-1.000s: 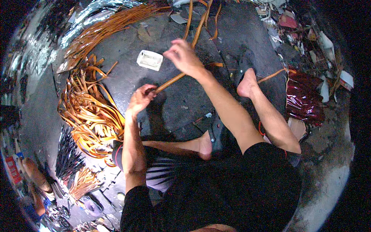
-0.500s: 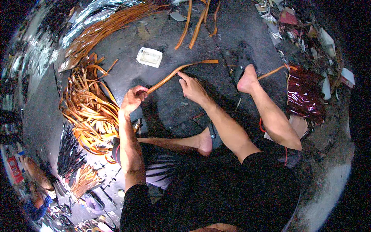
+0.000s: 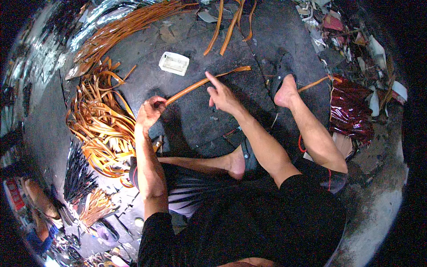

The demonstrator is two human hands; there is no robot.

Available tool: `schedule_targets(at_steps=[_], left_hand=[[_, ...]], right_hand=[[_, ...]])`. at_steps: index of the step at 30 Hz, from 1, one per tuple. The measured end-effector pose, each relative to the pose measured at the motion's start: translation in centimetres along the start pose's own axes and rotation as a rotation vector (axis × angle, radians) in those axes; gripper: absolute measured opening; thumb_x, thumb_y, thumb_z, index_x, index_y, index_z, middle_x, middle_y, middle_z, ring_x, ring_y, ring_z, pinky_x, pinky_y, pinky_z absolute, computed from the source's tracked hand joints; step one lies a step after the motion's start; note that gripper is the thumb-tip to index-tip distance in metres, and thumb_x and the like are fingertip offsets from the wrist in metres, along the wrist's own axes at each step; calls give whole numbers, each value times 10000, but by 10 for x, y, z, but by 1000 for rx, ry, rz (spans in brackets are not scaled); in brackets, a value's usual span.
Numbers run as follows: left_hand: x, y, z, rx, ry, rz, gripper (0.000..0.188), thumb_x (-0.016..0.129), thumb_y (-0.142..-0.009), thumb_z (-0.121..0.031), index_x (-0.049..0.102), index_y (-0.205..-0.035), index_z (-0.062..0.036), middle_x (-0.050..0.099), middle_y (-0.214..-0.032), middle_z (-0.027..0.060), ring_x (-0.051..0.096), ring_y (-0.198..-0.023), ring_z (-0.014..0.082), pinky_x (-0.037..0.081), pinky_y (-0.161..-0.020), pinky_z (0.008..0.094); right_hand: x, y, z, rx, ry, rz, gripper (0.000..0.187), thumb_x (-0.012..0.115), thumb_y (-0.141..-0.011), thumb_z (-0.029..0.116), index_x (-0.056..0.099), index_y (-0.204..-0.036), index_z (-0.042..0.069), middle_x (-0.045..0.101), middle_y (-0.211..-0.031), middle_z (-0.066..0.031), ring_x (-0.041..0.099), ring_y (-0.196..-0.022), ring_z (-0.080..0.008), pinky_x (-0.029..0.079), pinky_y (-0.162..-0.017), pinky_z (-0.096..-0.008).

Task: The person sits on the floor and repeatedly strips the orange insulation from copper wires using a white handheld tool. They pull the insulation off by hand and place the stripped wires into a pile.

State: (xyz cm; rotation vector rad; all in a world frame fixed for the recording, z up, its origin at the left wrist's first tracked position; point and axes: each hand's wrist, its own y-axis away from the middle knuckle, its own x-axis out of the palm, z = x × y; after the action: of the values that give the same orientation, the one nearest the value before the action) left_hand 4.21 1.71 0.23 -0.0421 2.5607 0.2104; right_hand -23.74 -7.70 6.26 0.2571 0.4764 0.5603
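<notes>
My left hand [image 3: 150, 112] pinches the near end of a long orange-brown strip [image 3: 187, 90], which slants away up and to the right. The strip's far end lies twisted to the right of my right hand [image 3: 222, 95]. That hand holds nothing; its index finger is stretched out across the strip, and its thumb is held apart. Whether the fingertip presses on the strip or only hovers over it, I cannot tell. Beside my left forearm lies a large tangled heap of similar glossy orange strips [image 3: 104, 129].
A white rectangular dish [image 3: 174, 63] lies on the dark floor ahead. Several loose strips [image 3: 230, 29] and a long brown bundle [image 3: 129, 29] are at the far side. At right are a dark red glossy sheet [image 3: 351, 107] and scraps. Black strips [image 3: 79, 173] lie at left.
My left hand has shifted slightly up and left with the strip. My right index finger has moved up from the strip's lower side to reach across it.
</notes>
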Motion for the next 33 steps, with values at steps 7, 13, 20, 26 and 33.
schedule_targets(at_steps=[7,13,20,26,33], left_hand=[[-11,3,19,-189,149,121,175,621,-834,-123,677,-980,-45,696,-809,46,650,-772,125,502,-697,286],[-40,19,60,-122,532,236,211,631,-858,-131,593,-1017,2,658,-836,64,629,-745,152,508,-649,273],[-17,9,14,-158,382,153,141,561,-898,-38,616,-1019,10,673,-816,66,601,-665,125,495,-617,257],[-4,0,13,-212,431,137,198,538,-862,1,599,-1048,27,663,-829,62,597,-675,127,492,-626,258],[-21,12,37,-184,189,74,154,589,-830,-76,655,-964,-42,661,-740,48,616,-671,111,490,-625,266]], right_hand=[[34,-9,-23,29,340,113,630,392,-948,133,147,-1526,181,632,-621,-171,609,-494,-259,520,-536,-412],[147,-11,-6,-332,529,196,594,474,-893,137,305,-1463,131,656,-818,-272,644,-763,-458,518,-721,-528],[49,-55,38,-705,523,-437,405,736,-794,338,629,-1098,93,585,-953,-139,623,-850,-320,508,-708,-418],[-7,-112,38,-871,1086,-240,400,602,-772,62,621,-1155,175,456,-1295,-175,377,-1284,-367,285,-1076,-517],[9,-70,27,-739,473,-246,342,492,-857,0,556,-1167,130,581,-1062,-156,566,-1032,-309,464,-890,-438]])
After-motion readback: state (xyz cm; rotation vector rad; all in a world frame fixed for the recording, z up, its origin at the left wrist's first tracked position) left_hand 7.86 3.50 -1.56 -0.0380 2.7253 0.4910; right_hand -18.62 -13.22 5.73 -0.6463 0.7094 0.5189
